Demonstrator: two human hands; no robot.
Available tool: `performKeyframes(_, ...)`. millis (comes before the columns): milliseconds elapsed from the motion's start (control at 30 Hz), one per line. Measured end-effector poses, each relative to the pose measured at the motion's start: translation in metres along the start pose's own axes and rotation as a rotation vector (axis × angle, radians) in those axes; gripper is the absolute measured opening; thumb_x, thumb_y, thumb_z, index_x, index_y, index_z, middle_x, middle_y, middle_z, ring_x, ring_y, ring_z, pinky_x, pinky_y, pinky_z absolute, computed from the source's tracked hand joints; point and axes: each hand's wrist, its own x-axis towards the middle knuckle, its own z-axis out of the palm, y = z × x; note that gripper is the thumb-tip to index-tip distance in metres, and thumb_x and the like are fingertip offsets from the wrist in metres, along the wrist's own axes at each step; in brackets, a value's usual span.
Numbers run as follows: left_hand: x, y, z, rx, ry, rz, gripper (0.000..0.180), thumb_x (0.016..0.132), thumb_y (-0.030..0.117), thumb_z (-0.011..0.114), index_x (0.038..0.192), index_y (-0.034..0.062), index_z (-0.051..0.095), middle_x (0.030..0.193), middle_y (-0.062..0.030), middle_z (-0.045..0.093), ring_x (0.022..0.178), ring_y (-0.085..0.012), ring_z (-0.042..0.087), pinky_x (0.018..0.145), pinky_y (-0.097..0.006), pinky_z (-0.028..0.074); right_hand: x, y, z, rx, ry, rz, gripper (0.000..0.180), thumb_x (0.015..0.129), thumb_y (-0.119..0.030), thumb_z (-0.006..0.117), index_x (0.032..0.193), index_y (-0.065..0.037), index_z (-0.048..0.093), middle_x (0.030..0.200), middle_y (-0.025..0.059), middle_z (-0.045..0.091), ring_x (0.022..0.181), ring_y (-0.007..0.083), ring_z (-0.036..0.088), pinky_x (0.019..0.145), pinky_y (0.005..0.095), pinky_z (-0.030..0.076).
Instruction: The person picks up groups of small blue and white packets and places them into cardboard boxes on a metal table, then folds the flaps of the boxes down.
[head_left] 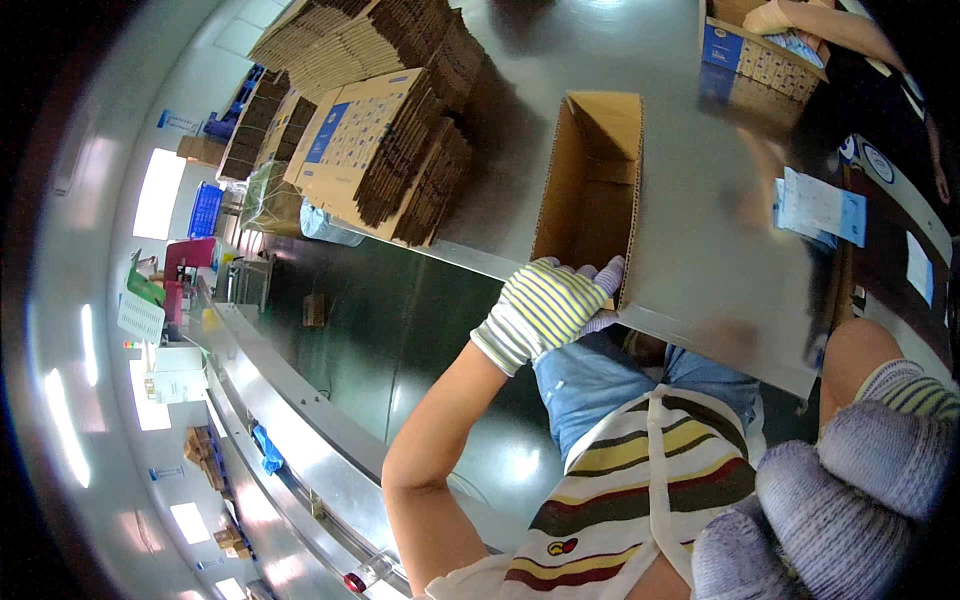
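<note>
Left hand [545,305] in striped knit glove, centre frame, fingers curled over near rim of open brown corrugated cardboard box [592,185] on grey metal counter [700,270]. Right hand [850,500], grey-gloved, lower right, close to lens, fingers bent; whether it holds anything cannot be told. Box sits at counter's near edge. Stacks of flattened brown cartons [375,110] upper left; bare counter right of box.

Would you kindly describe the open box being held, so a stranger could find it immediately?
On the grey metal table, right of the flat cardboard stacks, stands an open brown carton. The left hand in a striped glove grips its near edge; unlike its neighbours, it is erected and empty.
</note>
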Motion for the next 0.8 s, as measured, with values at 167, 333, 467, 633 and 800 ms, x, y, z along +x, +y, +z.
performKeyframes(167, 0.014, 0.001, -0.009, -0.008, 0.023, 0.022, 0.058, 0.08, 0.049, 0.057, 0.118, 0.0052, 0.052, 0.068, -0.0084, 0.062, 0.062, -0.0274, 0.061, 0.059, -0.036, 0.05, -0.025, 0.001, -0.023, -0.023, 0.053, 0.079, 0.026, 0.077, -0.024, 0.066, 0.098, -0.01, 0.058, 0.097, 0.0088, 0.06, 0.09, 0.0282, 0.058, 0.079, 0.0382, 0.047)
performKeyframes(333, -0.005, -0.005, 0.01, -0.053, 0.095, -0.102, 0.058, 0.079, 0.049, 0.061, 0.117, 0.0064, 0.053, 0.066, -0.0092, 0.062, 0.058, -0.0284, 0.06, 0.056, -0.037, 0.048, -0.075, 0.034, 0.014, 0.071, 0.303, 0.447, 0.025, 0.078, -0.022, 0.066, 0.098, -0.01, 0.058, 0.097, 0.0089, 0.061, 0.089, 0.0282, 0.059, 0.079, 0.038, 0.048)
performKeyframes(467, 0.025, 0.001, 0.005, -0.069, 0.034, -0.128, 0.066, 0.076, 0.048, 0.065, 0.121, 0.0013, 0.049, 0.067, -0.0113, 0.064, 0.06, -0.0287, 0.063, 0.057, -0.038, 0.05, -0.161, 0.081, 0.121, 0.053, 0.348, 0.97, 0.029, 0.079, -0.023, 0.065, 0.101, -0.007, 0.057, 0.103, 0.0113, 0.061, 0.092, 0.0325, 0.059, 0.078, 0.0428, 0.048)
performKeyframes(633, 0.035, 0.017, 0.017, -0.094, 0.104, -0.215, 0.061, 0.076, 0.04, 0.067, 0.118, 0.0002, 0.047, 0.071, -0.0125, 0.065, 0.058, -0.0311, 0.062, 0.056, -0.04, 0.048, -0.223, 0.068, 0.234, -0.04, -0.166, 1.254, 0.052, 0.085, -0.038, 0.052, 0.122, -0.002, 0.051, 0.131, 0.0208, 0.044, 0.128, 0.0361, 0.035, 0.106, 0.0493, 0.03)
performKeyframes(800, 0.032, 0.024, 0.007, -0.036, 0.211, -0.174, 0.052, 0.079, 0.028, 0.065, 0.116, -0.0046, 0.047, 0.071, -0.0111, 0.06, 0.054, -0.0243, 0.06, 0.051, -0.035, 0.047, -0.206, 0.064, 0.244, 0.049, -0.085, 1.161, 0.063, 0.081, -0.039, 0.056, 0.127, 0.001, 0.043, 0.131, 0.0231, 0.043, 0.125, 0.0384, 0.038, 0.108, 0.0488, 0.026)
